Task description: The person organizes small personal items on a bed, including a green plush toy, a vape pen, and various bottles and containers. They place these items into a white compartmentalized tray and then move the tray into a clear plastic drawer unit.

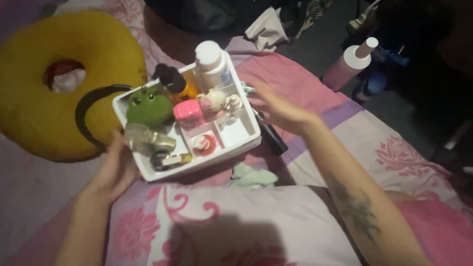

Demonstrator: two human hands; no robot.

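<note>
Pink floral bedding (256, 221) bears a white organizer (241, 133), both hands' (116, 170) (281, 111) grips spread open beside it.

Dim indoor view, soft and grainy throughout, brightest on the white organizer tray (246, 129) at centre, falling to near-black in the upper right corner, a broad soft shadow on the pink bedspread (295, 221) at bottom, right hand (278, 109) smeared by motion blur.

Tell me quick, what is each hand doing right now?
Left hand: open, fingers against the near-left corner of the white organizer tray.
Right hand: open, empty, at the tray's right side; contact cannot be told.
</note>
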